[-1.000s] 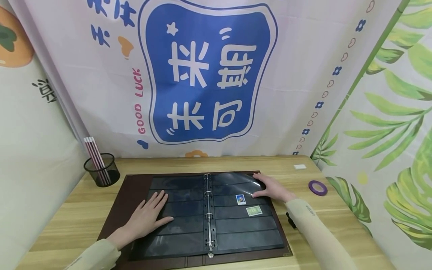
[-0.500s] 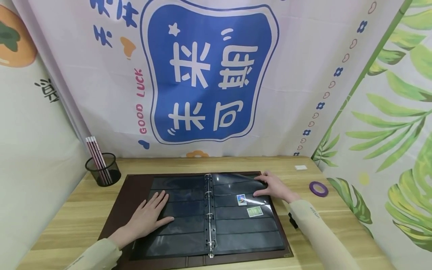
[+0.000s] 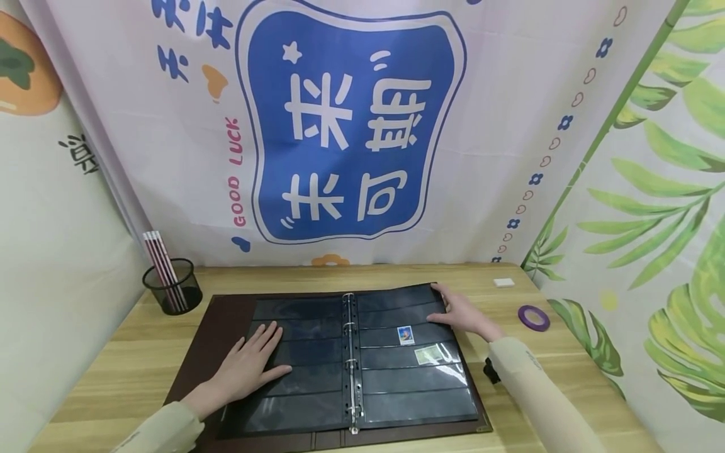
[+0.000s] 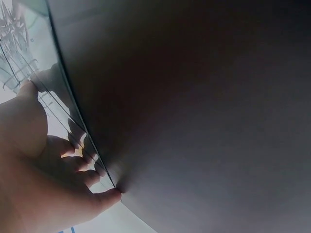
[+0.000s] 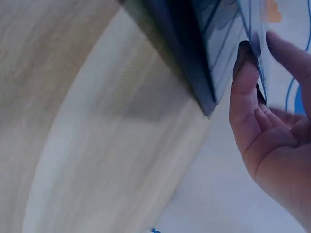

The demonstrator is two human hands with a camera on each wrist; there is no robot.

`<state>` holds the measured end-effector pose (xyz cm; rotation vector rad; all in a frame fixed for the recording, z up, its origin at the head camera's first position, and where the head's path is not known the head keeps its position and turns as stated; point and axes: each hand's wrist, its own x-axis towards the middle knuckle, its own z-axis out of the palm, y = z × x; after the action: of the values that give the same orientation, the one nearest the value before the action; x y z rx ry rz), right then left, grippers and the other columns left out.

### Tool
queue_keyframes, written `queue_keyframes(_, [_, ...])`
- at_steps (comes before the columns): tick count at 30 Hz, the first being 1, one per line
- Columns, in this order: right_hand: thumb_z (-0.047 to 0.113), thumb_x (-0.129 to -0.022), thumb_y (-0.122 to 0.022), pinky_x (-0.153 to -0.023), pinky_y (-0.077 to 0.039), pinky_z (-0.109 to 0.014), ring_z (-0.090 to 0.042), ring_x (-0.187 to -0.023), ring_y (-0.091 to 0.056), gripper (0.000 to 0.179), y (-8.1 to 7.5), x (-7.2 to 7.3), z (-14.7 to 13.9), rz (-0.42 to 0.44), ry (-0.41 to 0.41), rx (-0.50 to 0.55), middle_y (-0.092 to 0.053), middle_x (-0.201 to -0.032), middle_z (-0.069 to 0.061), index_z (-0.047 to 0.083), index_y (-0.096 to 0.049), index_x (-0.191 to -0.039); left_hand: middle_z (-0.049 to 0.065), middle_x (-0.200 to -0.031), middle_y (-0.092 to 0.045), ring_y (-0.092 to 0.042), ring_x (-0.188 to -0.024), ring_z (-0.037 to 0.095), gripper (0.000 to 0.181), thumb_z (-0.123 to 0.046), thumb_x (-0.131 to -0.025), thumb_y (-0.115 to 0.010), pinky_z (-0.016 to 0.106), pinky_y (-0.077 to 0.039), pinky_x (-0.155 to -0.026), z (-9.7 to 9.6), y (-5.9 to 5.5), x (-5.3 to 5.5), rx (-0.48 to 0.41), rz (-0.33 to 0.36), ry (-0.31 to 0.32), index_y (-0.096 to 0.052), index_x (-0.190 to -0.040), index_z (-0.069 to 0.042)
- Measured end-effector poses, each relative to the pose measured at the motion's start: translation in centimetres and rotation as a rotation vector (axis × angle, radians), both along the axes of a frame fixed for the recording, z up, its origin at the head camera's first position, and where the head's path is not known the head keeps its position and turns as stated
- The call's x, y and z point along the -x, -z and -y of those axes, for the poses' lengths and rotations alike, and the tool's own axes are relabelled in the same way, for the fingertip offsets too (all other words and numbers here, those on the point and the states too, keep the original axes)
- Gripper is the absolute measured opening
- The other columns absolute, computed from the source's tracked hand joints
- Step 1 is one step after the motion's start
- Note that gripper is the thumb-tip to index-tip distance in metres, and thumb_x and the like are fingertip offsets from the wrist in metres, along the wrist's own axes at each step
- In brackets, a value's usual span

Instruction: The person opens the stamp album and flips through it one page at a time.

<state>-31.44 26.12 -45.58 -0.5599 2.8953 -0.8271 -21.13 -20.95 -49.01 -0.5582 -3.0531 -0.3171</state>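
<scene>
A stamp album with a dark brown cover [image 3: 195, 352] lies spread on the table. My left hand [image 3: 243, 365] rests with straight fingers on its left black pocket page [image 3: 311, 377]. Over on the other side, my right hand [image 3: 461, 311] pinches the top outer corner of the right pocket page [image 3: 408, 390], which is lifted off the cover; the right wrist view has this page edge [image 5: 257, 58] between thumb and fingers. A blue stamp [image 3: 405, 335] and a green stamp [image 3: 428, 355] sit in that page's pockets. Metal rings [image 3: 351, 365] run down the middle.
A black mesh cup [image 3: 172, 294] with several pencils [image 3: 161, 261] stands at the back left. On the right are a white eraser [image 3: 503, 282], a purple tape roll [image 3: 533, 318] and a small black object [image 3: 491, 371] partly behind the right sleeve. Printed curtains rise behind the table.
The right hand has taken the right page by its top corner, and that corner has risen. Glare on the page has moved down over the green stamp. My left hand stays put.
</scene>
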Motion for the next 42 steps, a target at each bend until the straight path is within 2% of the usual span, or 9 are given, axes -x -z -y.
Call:
queue_keyframes(3, [0.019,-0.092,-0.069,-0.075,-0.059,-0.043,-0.030,-0.083,-0.068,0.072,-0.5,-0.1,-0.1,0.061,0.026,0.119,-0.065,-0.112,-0.031,-0.015,-0.031,-0.144,0.022,-0.156,-0.039,-0.039,-0.142,0.045,0.089,-0.067,-0.090,-0.053,0.070,-0.034,-0.106,0.1,0.2,0.1,-0.009,-0.017,0.008,-0.042,-0.150,-0.004])
queue_keyframes(7, [0.007,-0.097,-0.057,-0.062,-0.061,-0.037,-0.021,-0.068,-0.067,0.042,-1.5,-0.2,-0.4,0.166,0.035,0.265,-0.066,-0.104,-0.032,-0.018,-0.043,-0.127,0.022,-0.156,-0.040,-0.039,-0.141,0.046,0.090,-0.069,-0.089,-0.052,0.070,-0.034,-0.106,0.1,0.4,0.2,-0.020,-0.027,0.013,-0.042,-0.150,-0.003])
queue_keyframes(9, [0.005,-0.098,-0.053,-0.062,-0.061,-0.038,-0.015,-0.066,-0.064,0.030,-2.0,-0.2,-0.5,0.190,0.022,0.291,-0.068,-0.098,-0.028,-0.016,-0.049,-0.118,0.022,-0.157,-0.038,-0.038,-0.143,0.045,0.089,-0.068,-0.089,-0.053,0.070,-0.034,-0.107,0.1,0.2,0.1,-0.020,-0.015,0.008,-0.042,-0.150,-0.004])
queue_keyframes(12, [0.005,-0.099,-0.051,-0.064,-0.061,-0.044,-0.014,-0.063,-0.060,0.022,-2.9,-0.2,-0.5,0.221,-0.006,0.297,-0.066,-0.082,-0.015,-0.013,-0.052,-0.112,0.021,-0.158,-0.037,-0.037,-0.144,0.044,0.088,-0.066,-0.090,-0.055,0.070,-0.033,-0.107,0.0,-0.1,0.0,-0.011,0.007,-0.001,-0.041,-0.151,-0.004])
queue_keyframes(16, [0.008,-0.101,-0.048,-0.064,-0.061,-0.046,-0.015,-0.063,-0.057,0.022,-4.3,-0.1,0.0,0.238,-0.017,0.287,-0.060,-0.075,-0.005,-0.010,-0.049,-0.115,0.020,-0.158,-0.036,-0.037,-0.145,0.043,0.088,-0.066,-0.090,-0.055,0.069,-0.034,-0.108,-0.1,-0.2,-0.1,0.007,0.022,-0.004,-0.040,-0.152,-0.005])
queue_keyframes(22, [0.010,-0.104,-0.043,-0.059,-0.060,-0.034,-0.010,-0.060,-0.052,0.034,-6.6,-0.1,0.9,0.238,-0.015,0.281,-0.057,-0.078,-0.004,-0.012,-0.043,-0.130,0.020,-0.158,-0.036,-0.037,-0.145,0.043,0.087,-0.063,-0.090,-0.057,0.069,-0.034,-0.107,-0.1,-0.3,-0.2,0.004,0.019,-0.004,-0.040,-0.152,-0.005])
queue_keyframes(29, [0.009,-0.103,-0.044,-0.054,-0.057,-0.027,-0.010,-0.056,-0.050,0.030,-9.5,-0.1,2.1,0.207,-0.034,0.267,-0.048,-0.067,0.002,-0.012,-0.048,-0.124,0.020,-0.159,-0.036,-0.036,-0.145,0.043,0.089,-0.066,-0.089,-0.055,0.069,-0.033,-0.109,0.0,0.0,0.1,0.007,0.025,-0.015,-0.039,-0.152,-0.005])
queue_keyframes(34, [0.010,-0.104,-0.043,-0.056,-0.056,-0.024,-0.010,-0.055,-0.050,0.035,-11.5,0.1,3.4,0.200,-0.042,0.243,-0.047,-0.066,0.002,-0.013,-0.046,-0.130,0.020,-0.159,-0.035,-0.035,-0.146,0.043,0.090,-0.068,-0.089,-0.054,0.069,-0.031,-0.110,0.0,0.0,0.3,-0.005,0.037,-0.019,-0.039,-0.152,-0.005])
queue_keyframes(42, [0.012,-0.105,-0.041,-0.060,-0.058,-0.026,-0.010,-0.056,-0.054,0.038,-14.1,0.2,5.4,0.194,-0.064,0.211,-0.047,-0.064,0.003,-0.012,-0.045,-0.134,0.020,-0.158,-0.037,-0.036,-0.145,0.043,0.088,-0.064,-0.089,-0.056,0.069,-0.033,-0.108,-0.1,-0.1,0.2,-0.001,0.017,-0.013,-0.040,-0.152,-0.005])
